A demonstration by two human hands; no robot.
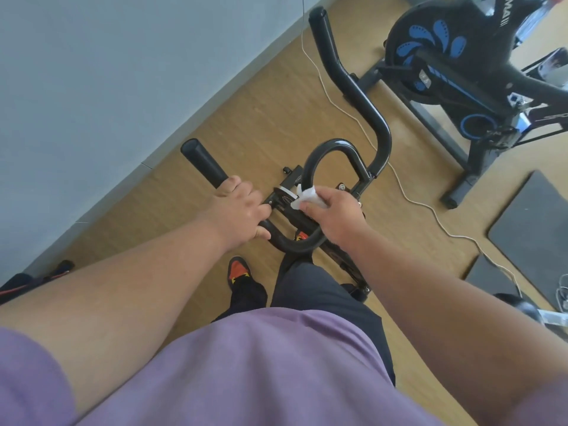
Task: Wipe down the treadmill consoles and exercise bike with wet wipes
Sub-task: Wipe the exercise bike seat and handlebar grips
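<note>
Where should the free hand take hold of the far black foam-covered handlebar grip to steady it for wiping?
Probably on the straight black foam-covered handlebar grip itself, below its capped end and above the bend, coming from the wall side. That stretch is a round, even tube that fingers can wrap around. The right hand holds the crumpled white wet wipe; the left hand grips the near bar.

- We count two exercise bikes: the near one (350, 155) and a black-and-blue one (455, 66).
- Two hands: left (239, 210), right (333, 215).
- One wet wipe (309, 198).
- Two dark floor mats (534, 229) (488, 276).
- One white cord (408, 198).
</note>
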